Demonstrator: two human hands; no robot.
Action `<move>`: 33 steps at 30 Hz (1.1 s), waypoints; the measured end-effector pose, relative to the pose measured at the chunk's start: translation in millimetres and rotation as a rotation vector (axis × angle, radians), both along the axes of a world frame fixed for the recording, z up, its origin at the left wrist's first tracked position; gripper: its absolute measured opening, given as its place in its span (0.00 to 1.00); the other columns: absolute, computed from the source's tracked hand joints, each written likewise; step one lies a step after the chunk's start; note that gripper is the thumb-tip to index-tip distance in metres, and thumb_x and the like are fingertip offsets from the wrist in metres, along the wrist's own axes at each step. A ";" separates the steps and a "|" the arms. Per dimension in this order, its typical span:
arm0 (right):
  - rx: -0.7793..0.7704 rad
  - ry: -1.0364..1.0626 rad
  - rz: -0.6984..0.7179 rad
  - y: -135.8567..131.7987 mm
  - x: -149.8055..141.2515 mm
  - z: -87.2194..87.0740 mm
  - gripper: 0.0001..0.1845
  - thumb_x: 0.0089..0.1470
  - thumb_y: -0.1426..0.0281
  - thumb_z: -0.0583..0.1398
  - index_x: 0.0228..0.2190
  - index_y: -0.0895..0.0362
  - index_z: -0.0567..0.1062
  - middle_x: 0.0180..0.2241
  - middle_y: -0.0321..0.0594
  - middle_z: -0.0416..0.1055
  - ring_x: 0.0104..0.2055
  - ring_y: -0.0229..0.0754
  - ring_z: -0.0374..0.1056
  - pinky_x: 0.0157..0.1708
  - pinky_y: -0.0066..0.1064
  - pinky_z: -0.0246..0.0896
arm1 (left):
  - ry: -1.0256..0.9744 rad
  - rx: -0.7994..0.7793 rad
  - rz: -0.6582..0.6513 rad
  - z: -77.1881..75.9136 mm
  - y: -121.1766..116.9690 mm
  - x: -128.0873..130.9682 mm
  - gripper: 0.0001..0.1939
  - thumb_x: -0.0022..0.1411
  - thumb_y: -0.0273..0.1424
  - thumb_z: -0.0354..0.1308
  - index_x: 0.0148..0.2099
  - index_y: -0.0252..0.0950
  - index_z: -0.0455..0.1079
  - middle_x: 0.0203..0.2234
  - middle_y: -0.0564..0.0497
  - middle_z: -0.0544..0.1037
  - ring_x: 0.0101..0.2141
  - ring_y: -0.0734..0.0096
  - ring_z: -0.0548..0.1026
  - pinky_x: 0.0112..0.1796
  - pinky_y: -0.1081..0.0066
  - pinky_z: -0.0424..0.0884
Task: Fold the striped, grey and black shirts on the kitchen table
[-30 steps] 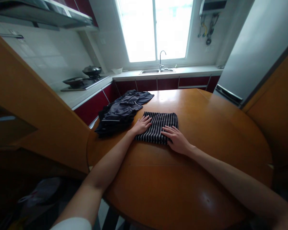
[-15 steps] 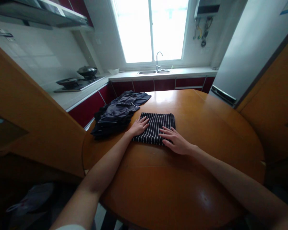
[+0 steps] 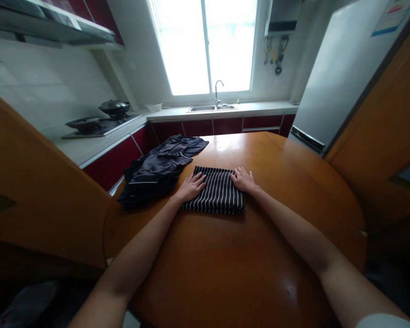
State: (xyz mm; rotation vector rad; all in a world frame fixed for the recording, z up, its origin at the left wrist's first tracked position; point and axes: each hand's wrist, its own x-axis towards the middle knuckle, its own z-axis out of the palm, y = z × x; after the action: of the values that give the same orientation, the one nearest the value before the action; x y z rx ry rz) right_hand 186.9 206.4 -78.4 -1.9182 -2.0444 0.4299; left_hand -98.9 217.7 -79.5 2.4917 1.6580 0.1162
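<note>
A folded black cloth with thin white stripes (image 3: 217,198) lies on the round orange-brown wooden table (image 3: 232,264). My left hand (image 3: 190,187) rests flat on the cloth's left edge, fingers stretched out. My right hand (image 3: 243,179) lies flat on the cloth's far right corner, fingers spread. Neither hand grips anything. A heap of dark grey clothes (image 3: 159,168) lies just left of the striped cloth, at the table's far left edge.
Behind the table runs a white counter with dark red cabinets (image 3: 225,124), a sink with a tap (image 3: 212,107) under a bright window, and a stove with pans (image 3: 99,122) at left. A grey fridge (image 3: 331,86) stands at right. Orange wooden panels flank both sides.
My right hand has slid from the cloth's near right edge up to its far right corner. My left hand stays on the left edge. The camera has tilted and shifted slightly.
</note>
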 end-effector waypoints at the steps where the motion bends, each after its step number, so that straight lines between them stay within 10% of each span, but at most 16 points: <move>1: 0.013 0.025 -0.020 1.5 8.1 -3.3 0.37 0.69 0.51 0.43 0.67 0.62 0.58 0.71 0.52 0.47 0.74 0.52 0.39 0.69 0.57 0.28 | -0.002 0.000 -0.002 -0.3 0.2 -0.3 0.32 0.74 0.49 0.38 0.74 0.46 0.50 0.73 0.51 0.46 0.71 0.44 0.42 0.66 0.45 0.45; 12: 0.283 0.267 -0.132 -38.8 65.3 -19.2 0.25 0.68 0.63 0.47 0.55 0.60 0.74 0.59 0.53 0.71 0.63 0.48 0.64 0.64 0.40 0.55 | -0.313 0.096 0.217 2.5 10.3 -5.9 0.29 0.71 0.37 0.48 0.69 0.28 0.61 0.67 0.38 0.62 0.67 0.58 0.60 0.65 0.64 0.55; 19: 0.364 0.392 -0.066 -65.4 50.2 -15.6 0.20 0.64 0.66 0.51 0.45 0.60 0.79 0.48 0.51 0.77 0.51 0.49 0.72 0.54 0.38 0.64 | -0.344 0.155 0.367 36.7 6.1 -36.9 0.18 0.68 0.31 0.53 0.55 0.30 0.77 0.47 0.39 0.82 0.47 0.60 0.80 0.48 0.70 0.72; 33: 0.204 0.346 -0.150 -84.5 18.2 -2.3 0.11 0.58 0.63 0.60 0.40 0.55 0.76 0.32 0.45 0.79 0.34 0.47 0.75 0.34 0.35 0.65 | -0.297 0.061 0.423 39.4 -11.9 -17.7 0.08 0.59 0.32 0.65 0.33 0.33 0.82 0.34 0.39 0.84 0.37 0.57 0.81 0.39 0.70 0.72</move>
State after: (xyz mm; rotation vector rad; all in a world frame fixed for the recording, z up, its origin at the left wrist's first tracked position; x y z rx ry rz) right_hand 205.1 121.9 -80.8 -1.7227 -1.6459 0.4605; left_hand -116.6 205.8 -40.1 1.9969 2.0325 0.5589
